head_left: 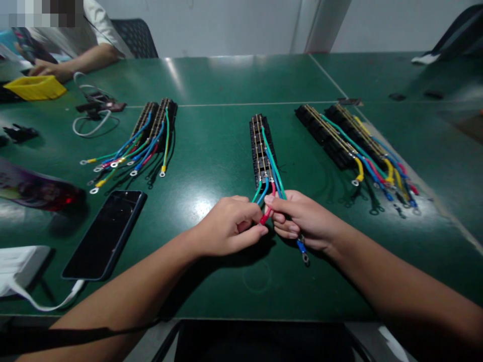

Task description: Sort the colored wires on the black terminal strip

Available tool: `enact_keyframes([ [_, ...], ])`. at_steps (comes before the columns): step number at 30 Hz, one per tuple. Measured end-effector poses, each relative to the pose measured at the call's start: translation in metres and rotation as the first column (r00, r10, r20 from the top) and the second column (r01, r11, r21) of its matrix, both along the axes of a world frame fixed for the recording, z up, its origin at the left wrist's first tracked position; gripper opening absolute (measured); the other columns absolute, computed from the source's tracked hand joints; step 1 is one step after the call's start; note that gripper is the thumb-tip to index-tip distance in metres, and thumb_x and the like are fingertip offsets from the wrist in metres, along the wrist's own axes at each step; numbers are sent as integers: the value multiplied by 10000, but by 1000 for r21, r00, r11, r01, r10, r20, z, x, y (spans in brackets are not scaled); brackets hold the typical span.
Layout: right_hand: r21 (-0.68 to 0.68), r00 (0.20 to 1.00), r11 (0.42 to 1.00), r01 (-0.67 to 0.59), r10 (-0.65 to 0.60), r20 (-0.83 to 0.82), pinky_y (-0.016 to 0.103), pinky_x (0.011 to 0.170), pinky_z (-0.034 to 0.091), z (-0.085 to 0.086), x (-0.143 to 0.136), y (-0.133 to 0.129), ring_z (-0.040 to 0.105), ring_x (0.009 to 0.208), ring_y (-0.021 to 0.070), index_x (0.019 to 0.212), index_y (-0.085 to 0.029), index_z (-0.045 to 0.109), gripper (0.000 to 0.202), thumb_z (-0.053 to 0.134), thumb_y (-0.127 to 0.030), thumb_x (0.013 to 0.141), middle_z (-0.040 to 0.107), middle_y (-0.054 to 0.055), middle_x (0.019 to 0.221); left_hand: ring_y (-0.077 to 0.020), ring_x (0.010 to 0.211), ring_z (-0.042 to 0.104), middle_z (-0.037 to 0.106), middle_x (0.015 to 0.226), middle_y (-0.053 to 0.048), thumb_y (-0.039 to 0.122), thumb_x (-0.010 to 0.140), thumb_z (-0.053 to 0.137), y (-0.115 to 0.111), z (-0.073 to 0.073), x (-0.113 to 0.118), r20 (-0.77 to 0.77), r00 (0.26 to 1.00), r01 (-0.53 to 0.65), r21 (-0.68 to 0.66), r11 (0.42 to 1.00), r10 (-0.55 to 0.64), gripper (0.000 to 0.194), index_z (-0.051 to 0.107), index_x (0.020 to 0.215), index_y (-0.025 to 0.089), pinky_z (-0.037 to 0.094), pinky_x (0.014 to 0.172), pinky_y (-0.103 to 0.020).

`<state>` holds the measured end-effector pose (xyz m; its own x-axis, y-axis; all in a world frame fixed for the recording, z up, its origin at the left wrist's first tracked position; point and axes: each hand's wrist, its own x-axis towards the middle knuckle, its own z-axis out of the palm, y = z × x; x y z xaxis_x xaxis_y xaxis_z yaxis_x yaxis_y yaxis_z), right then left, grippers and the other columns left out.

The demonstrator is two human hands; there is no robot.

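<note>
A long black terminal block (263,151) with brass-coloured strips lies on the green table in front of me. Green, blue and red wires run from it towards my hands. My left hand (234,223) pinches the end of the red wire (266,214) between thumb and fingers. Closed round several wires, my right hand (302,216) has its thumb beside the red one and a green wire (268,146) passing into its grip. Below the right hand hangs a blue-sleeved ring terminal (303,250). My fingers hide the other wire ends.
Two wired blocks (160,123) lie to the left, two more (332,133) to the right. A phone (105,234) on a cable, a white power bank (22,266) and a bottle (35,186) are at left. A co-worker's arm (88,59) rests beyond a yellow tray (36,88).
</note>
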<state>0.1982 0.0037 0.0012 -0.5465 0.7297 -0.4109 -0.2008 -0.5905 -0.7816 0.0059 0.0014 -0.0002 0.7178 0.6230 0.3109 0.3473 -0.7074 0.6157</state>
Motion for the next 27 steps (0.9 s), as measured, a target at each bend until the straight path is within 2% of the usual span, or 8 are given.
enact_keyframes([
  [6, -13, 1000, 1000, -10, 10, 0, 139, 300, 242, 1, 1, 0, 271, 292, 15, 636, -153, 510, 318, 693, -326, 831, 411, -91, 407, -98, 539, 407, 443, 541, 57, 255, 888, 546, 1, -1, 0, -16, 1000, 14, 43, 999, -14, 188, 556, 727, 159, 327, 593, -255],
  [17, 46, 1000, 999, -2, 1, 27, 128, 299, 246, 1, -3, -2, 283, 303, 12, 616, -158, 488, 345, 763, -321, 748, 418, -94, 415, -99, 550, 394, 405, 547, 62, 299, 894, 566, 0, -3, -1, -16, 999, 36, 34, 999, -35, 241, 514, 705, 159, 308, 610, -265],
  [24, -1, 999, 1000, -2, 2, 42, 133, 287, 233, 2, 0, 0, 277, 291, 16, 634, -154, 513, 319, 710, -332, 811, 415, -92, 412, -85, 554, 384, 418, 577, 57, 231, 899, 557, 0, -2, 0, -19, 999, 35, -24, 999, -36, 225, 488, 699, 153, 295, 584, -239],
  [27, -10, 999, 1000, -2, 3, 32, 135, 290, 240, 2, 0, 1, 277, 291, 15, 620, -156, 502, 329, 723, -323, 797, 422, -90, 414, -87, 565, 393, 425, 575, 56, 236, 897, 564, -1, -1, 0, -15, 999, 33, -21, 999, -34, 227, 489, 700, 153, 299, 590, -238],
])
